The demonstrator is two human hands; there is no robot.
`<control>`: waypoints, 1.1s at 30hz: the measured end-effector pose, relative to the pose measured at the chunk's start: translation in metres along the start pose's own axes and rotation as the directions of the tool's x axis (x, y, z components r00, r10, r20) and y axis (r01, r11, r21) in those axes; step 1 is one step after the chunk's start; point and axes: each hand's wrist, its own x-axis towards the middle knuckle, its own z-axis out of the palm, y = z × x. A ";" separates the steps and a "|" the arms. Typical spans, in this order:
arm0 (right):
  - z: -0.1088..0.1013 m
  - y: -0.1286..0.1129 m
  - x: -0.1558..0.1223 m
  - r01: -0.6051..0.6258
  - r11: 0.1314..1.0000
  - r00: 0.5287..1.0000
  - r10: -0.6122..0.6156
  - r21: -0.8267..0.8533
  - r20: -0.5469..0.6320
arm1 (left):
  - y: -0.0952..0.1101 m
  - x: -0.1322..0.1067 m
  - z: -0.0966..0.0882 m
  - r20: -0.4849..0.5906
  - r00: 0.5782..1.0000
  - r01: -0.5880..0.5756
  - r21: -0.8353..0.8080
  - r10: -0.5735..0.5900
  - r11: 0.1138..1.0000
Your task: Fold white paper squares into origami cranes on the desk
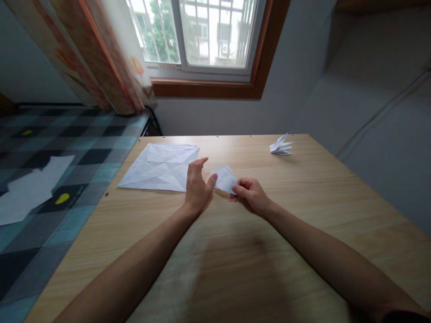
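A small folded piece of white paper (225, 177) is held above the wooden table by my right hand (251, 193), whose thumb and fingers pinch its lower right corner. My left hand (199, 185) is beside the paper's left edge, with thumb and fingers apart; the thumb tip is close to the paper, and whether it touches cannot be made out. Behind my left hand lies a stack of creased white paper sheets (161, 166), partly covered by that hand. Toward the table's far right stands a folded paper shape with several pointed flaps (280, 146).
The wooden table (303, 251) reaches to the wall below a barred window (215, 36). At left, a bed with a checked cover (97, 157) adjoins the table, with loose white sheets (33, 190) on it. A patterned curtain (111, 58) hangs over the bed's far end.
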 end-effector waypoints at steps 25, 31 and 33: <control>0.002 -0.007 -0.008 -0.118 0.993 0.959 0.114 -0.001 0.259 | 0.002 -0.009 0.018 0.343 0.884 0.466 -0.621 -0.317 0.630; -0.010 -0.003 0.002 -0.040 0.999 0.999 0.039 -0.033 -0.022 | -0.003 0.001 0.021 0.236 0.865 0.450 -0.756 -0.443 0.476; -0.011 -0.002 0.004 0.038 0.982 0.989 -0.064 -0.183 -0.135 | -0.003 0.001 0.022 0.217 0.870 0.442 -0.741 -0.444 0.505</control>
